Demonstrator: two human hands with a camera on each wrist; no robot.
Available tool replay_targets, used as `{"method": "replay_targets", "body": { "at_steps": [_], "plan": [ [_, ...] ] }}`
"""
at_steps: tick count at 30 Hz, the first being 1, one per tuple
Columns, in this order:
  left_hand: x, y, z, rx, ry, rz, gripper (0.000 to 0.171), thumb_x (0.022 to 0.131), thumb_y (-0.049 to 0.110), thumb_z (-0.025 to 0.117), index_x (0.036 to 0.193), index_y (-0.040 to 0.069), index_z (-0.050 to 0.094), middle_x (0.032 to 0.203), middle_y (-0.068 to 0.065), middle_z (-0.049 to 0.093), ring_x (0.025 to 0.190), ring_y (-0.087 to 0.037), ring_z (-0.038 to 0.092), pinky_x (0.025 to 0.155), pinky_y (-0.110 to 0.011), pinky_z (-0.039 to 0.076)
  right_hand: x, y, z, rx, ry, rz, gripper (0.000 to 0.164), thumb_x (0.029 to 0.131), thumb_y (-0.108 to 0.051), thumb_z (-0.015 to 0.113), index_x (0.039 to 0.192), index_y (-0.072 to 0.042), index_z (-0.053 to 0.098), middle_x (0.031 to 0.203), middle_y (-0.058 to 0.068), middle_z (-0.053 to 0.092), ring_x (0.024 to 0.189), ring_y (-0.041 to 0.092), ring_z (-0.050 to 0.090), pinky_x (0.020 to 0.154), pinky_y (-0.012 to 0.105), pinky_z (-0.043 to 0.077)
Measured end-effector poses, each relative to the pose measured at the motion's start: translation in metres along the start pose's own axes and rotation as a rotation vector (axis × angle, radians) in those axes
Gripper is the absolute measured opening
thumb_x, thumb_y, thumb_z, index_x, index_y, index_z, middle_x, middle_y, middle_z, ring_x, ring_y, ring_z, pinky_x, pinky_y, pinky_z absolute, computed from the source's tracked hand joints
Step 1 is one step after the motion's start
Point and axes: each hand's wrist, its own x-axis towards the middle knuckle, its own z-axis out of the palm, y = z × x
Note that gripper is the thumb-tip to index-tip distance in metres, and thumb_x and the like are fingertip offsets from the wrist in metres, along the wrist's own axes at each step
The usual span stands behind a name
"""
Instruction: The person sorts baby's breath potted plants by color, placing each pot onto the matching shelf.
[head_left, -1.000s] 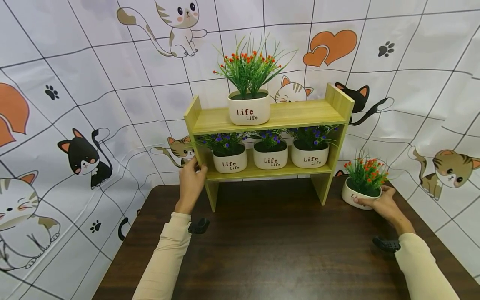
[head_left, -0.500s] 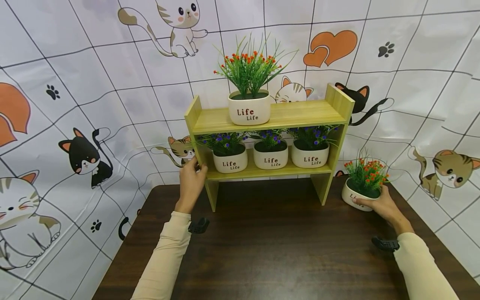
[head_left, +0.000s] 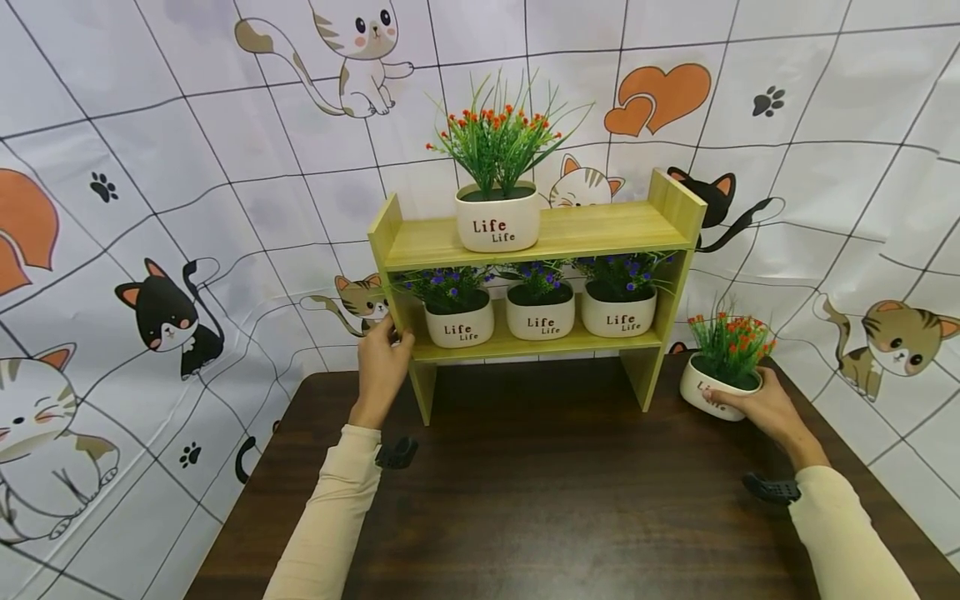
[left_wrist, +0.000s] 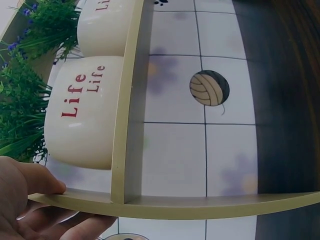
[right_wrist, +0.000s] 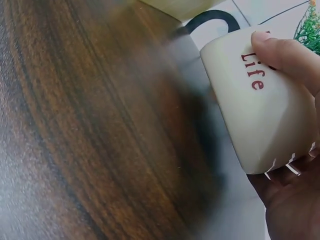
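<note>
My left hand (head_left: 384, 367) grips the left side panel (left_wrist: 165, 211) of a small two-tier wooden shelf (head_left: 600, 231). In the left wrist view its thumb lies on the inner face and its fingers are outside. At the table's right, my right hand (head_left: 772, 410) holds a cream flower pot (head_left: 703, 395) marked "Life", planted with orange flowers (head_left: 731, 342). Its thumb (right_wrist: 282, 52) lies across the front lettering, while the other fingers wrap round the far side, partly hidden. The pot is close to the tabletop, right of the shelf.
Another orange-flowered pot (head_left: 498, 223) stands on the shelf's top board. Three pots with purple flowers, at left (head_left: 459, 325), middle (head_left: 540, 313) and right (head_left: 618, 312), line the lower board. Below is a dark wooden table (head_left: 540, 492), backed by a cat-patterned wall covering (head_left: 247, 192).
The right hand and its flower pot have shifted very slightly left. The left hand keeps its grip on the shelf panel, and the shelf stays in place.
</note>
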Motion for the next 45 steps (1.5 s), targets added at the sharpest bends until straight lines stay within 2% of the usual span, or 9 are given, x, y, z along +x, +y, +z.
{"method": "replay_targets", "body": {
  "at_steps": [10, 14, 18, 22, 28, 36, 40, 42, 45],
  "plan": [
    [0.0, -0.001, 0.0, 0.003, 0.004, -0.005, 0.016, 0.099, 0.006, 0.065, 0.111, -0.002, 0.073, 0.122, -0.028, 0.075, 0.117, -0.042, 0.074, 0.09, -0.057, 0.062, -0.009, -0.017, -0.014, -0.01, 0.044, -0.05, 0.13, 0.093, -0.065, 0.071, 0.164, 0.013, -0.005, 0.163, 0.05, 0.013, 0.147, 0.07, 0.024, 0.113, 0.08, 0.03],
    [0.0, -0.001, 0.001, -0.002, 0.002, -0.004, 0.017, 0.099, 0.006, 0.065, 0.112, -0.003, 0.073, 0.123, -0.028, 0.075, 0.118, -0.042, 0.073, 0.091, -0.057, 0.062, -0.015, -0.023, -0.018, -0.004, 0.064, -0.067, 0.127, 0.093, -0.064, 0.071, 0.164, 0.013, -0.001, 0.159, 0.051, 0.025, 0.143, 0.063, 0.035, 0.111, 0.077, 0.035],
    [0.0, -0.002, 0.001, -0.004, 0.003, 0.0, 0.017, 0.1, 0.005, 0.064, 0.112, -0.003, 0.073, 0.122, -0.029, 0.075, 0.118, -0.043, 0.073, 0.091, -0.057, 0.062, -0.021, -0.029, -0.021, -0.014, 0.111, -0.098, 0.124, 0.093, -0.062, 0.072, 0.163, 0.014, 0.005, 0.152, 0.051, 0.035, 0.133, 0.058, 0.043, 0.105, 0.071, 0.039],
    [-0.001, -0.002, 0.001, -0.003, 0.007, 0.003, 0.017, 0.099, 0.005, 0.065, 0.112, -0.004, 0.072, 0.122, -0.03, 0.075, 0.117, -0.044, 0.073, 0.091, -0.058, 0.062, -0.028, -0.037, -0.027, -0.016, 0.154, -0.136, 0.119, 0.093, -0.06, 0.074, 0.164, 0.013, 0.012, 0.145, 0.047, 0.044, 0.123, 0.052, 0.049, 0.094, 0.058, 0.043],
    [-0.001, -0.002, 0.001, -0.002, 0.008, 0.0, 0.017, 0.099, 0.005, 0.066, 0.112, -0.003, 0.073, 0.121, -0.03, 0.075, 0.116, -0.044, 0.074, 0.091, -0.057, 0.062, -0.04, -0.053, -0.035, 0.01, 0.205, -0.19, 0.106, 0.094, -0.054, 0.075, 0.162, 0.009, 0.024, 0.14, 0.039, 0.051, 0.118, 0.045, 0.05, 0.086, 0.039, 0.037],
    [-0.001, -0.002, 0.002, 0.003, 0.026, 0.021, 0.015, 0.098, 0.003, 0.066, 0.11, -0.004, 0.072, 0.118, -0.03, 0.076, 0.114, -0.045, 0.074, 0.089, -0.058, 0.062, -0.054, -0.073, -0.044, 0.012, 0.261, -0.252, 0.096, 0.094, -0.049, 0.077, 0.158, 0.006, 0.032, 0.132, 0.035, 0.056, 0.11, 0.037, 0.05, 0.081, 0.032, 0.035],
    [-0.001, -0.001, 0.001, -0.014, 0.015, 0.025, 0.018, 0.099, 0.002, 0.065, 0.114, -0.004, 0.073, 0.118, -0.03, 0.076, 0.115, -0.045, 0.074, 0.088, -0.058, 0.063, -0.06, -0.084, -0.046, 0.021, 0.282, -0.296, 0.091, 0.093, -0.044, 0.079, 0.157, 0.004, 0.036, 0.132, 0.034, 0.057, 0.11, 0.034, 0.05, 0.082, 0.032, 0.035],
    [-0.002, -0.001, 0.001, -0.025, 0.007, 0.023, 0.02, 0.099, 0.002, 0.064, 0.116, -0.004, 0.073, 0.119, -0.031, 0.075, 0.116, -0.045, 0.074, 0.088, -0.058, 0.063, -0.063, -0.089, -0.048, 0.023, 0.289, -0.317, 0.089, 0.094, -0.042, 0.079, 0.157, 0.003, 0.037, 0.131, 0.033, 0.058, 0.107, 0.029, 0.051, 0.081, 0.03, 0.036],
    [-0.002, 0.0, 0.001, -0.029, 0.001, 0.019, 0.021, 0.1, 0.002, 0.063, 0.117, -0.003, 0.073, 0.121, -0.031, 0.075, 0.116, -0.045, 0.073, 0.087, -0.058, 0.063, -0.067, -0.096, -0.049, 0.013, 0.321, -0.351, 0.083, 0.093, -0.038, 0.081, 0.154, 0.001, 0.04, 0.121, 0.028, 0.061, 0.097, 0.014, 0.053, 0.076, 0.025, 0.038]
  ]
}}
